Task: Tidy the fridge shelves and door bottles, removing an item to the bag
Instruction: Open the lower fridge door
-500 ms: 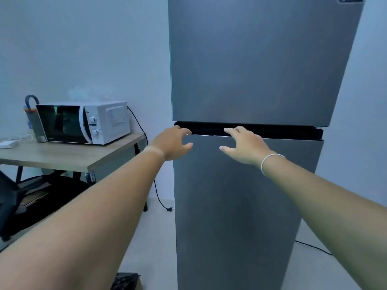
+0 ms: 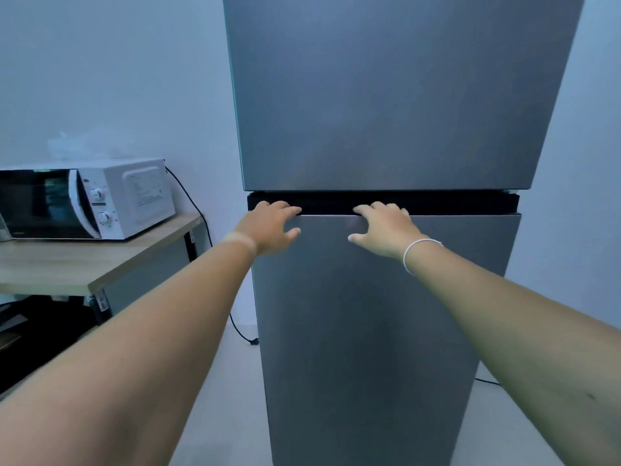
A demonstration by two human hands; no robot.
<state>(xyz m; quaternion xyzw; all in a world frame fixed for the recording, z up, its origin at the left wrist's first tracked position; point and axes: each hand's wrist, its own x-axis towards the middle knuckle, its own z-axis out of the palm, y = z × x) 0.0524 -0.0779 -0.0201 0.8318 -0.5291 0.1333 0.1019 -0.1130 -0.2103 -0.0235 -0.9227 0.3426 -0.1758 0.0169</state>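
A tall grey two-door fridge stands straight ahead, both doors closed. Its upper door [image 2: 386, 95] and lower door [image 2: 369, 331] are split by a dark recess [image 2: 463, 204]. My left hand [image 2: 268, 228] rests at the left end of the lower door's top edge, fingers hooked into the recess, thumb on the door face. My right hand [image 2: 383, 230], with a white band at the wrist, lies a little to the right, fingers curled over the same edge. The shelves, bottles and bag are out of sight.
A white microwave [image 2: 87, 200] sits on a wooden table [image 2: 84, 264] to the left of the fridge, with crumpled clear plastic [image 2: 87, 144] on top. A black cable [image 2: 201, 230] runs down the wall to the floor beside the fridge. Dark items lie under the table.
Both hands have moved forward onto the top edge of the lower door, fingers now in the recess. The fridge looms closer in view.
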